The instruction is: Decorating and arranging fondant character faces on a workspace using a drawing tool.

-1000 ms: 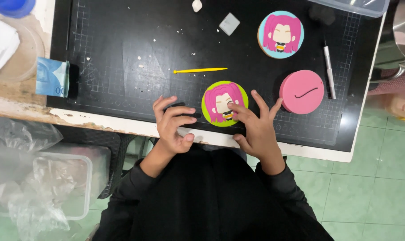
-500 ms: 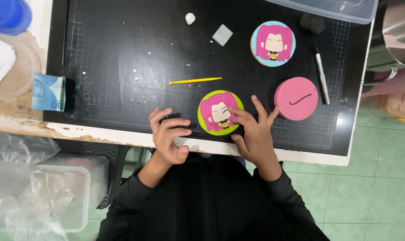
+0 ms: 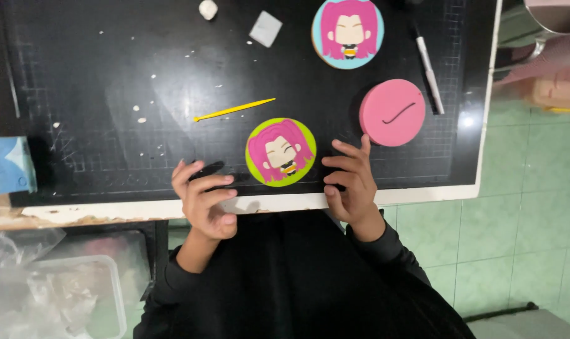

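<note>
A round green cookie [image 3: 280, 151] decorated with a pink-haired cartoon figure lies on the black cutting mat [image 3: 109, 75] near its front edge. My left hand [image 3: 203, 201] rests at the mat's edge just left of it, fingers curled, holding nothing that I can see. To the cookie's right sits my right hand [image 3: 352, 182], fingers spread, not touching the cookie. A thin yellow modelling tool [image 3: 234, 110] lies just above the cookie.
A second cookie [image 3: 347, 31] with a blue rim sits at the back. A pink disc [image 3: 392, 112] with a dark curved line lies right of centre, beside a white pen [image 3: 429, 66]. A white lump [image 3: 207, 9] and grey square [image 3: 265, 28] lie at the back. Clear plastic container [image 3: 78, 295] lower left.
My right hand has lifted off the green cookie and moved to its right. The left hand has stayed at the mat's front edge. The view has closed in.
</note>
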